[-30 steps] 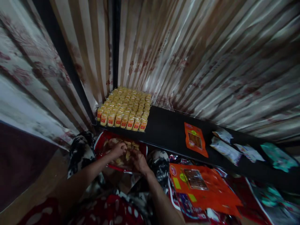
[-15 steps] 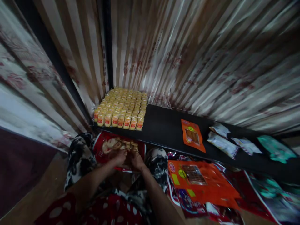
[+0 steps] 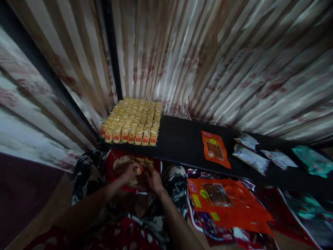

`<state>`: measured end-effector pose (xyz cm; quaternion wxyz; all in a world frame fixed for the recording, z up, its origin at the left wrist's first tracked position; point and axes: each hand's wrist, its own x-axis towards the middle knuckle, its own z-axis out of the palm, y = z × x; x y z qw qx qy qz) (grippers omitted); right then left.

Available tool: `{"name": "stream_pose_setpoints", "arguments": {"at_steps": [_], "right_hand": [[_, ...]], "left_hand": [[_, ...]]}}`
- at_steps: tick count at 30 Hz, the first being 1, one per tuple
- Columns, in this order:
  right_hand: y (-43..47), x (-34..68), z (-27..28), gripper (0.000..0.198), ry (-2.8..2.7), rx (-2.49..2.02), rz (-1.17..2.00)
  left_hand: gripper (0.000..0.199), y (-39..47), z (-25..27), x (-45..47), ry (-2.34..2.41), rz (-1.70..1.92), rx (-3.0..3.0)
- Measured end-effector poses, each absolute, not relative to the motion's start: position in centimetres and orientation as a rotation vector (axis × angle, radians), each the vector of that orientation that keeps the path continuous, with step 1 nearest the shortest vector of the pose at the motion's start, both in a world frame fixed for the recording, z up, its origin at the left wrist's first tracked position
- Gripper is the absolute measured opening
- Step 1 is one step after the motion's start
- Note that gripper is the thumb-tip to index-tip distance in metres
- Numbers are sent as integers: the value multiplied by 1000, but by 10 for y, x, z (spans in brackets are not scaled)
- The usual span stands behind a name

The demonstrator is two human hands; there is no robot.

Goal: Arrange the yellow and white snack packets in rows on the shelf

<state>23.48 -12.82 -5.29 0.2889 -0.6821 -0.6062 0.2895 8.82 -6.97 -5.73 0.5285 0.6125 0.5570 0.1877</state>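
Note:
Between my knees lies a red bag (image 3: 108, 160) with small pale yellow snack packets (image 3: 146, 161) in it. My left hand (image 3: 130, 172) is closed over the bag, pinching a small snack packet (image 3: 139, 170) with an orange-red mark. Close beside it, my right hand (image 3: 154, 180) reaches down over the bag with its fingers bent together; whatever is between them is hidden and dim. Just beyond the bag, several rows of wrapped yellow snack packets (image 3: 131, 119) with red labels stand packed together on a black bench (image 3: 179, 139).
An orange pouch (image 3: 215, 149), white packets (image 3: 251, 158) and a green packet (image 3: 313, 160) lie along the bench. Below its front edge, a large orange pouch (image 3: 244, 205) rests on other bags. Striped plastic sheeting (image 3: 182, 62) hangs behind, with a dark post (image 3: 111, 48) at left.
My hands have moved slightly apart; the left one has turned, bringing the packet with the orange-red mark into sight. The whole view has shifted a little.

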Motion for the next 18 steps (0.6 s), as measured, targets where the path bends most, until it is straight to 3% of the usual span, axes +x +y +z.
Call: {"name": "stream_pose_setpoints", "arguments": {"at_steps": [13,18], "right_hand": [[-124,267,41,31,-1775,-1523,926],[-117,289,59,29,-1581,-1511,1045]], "left_hand": [[31,-41,56,84,872,285,2054],[32,-29,96,113,828,343,2066]]}}
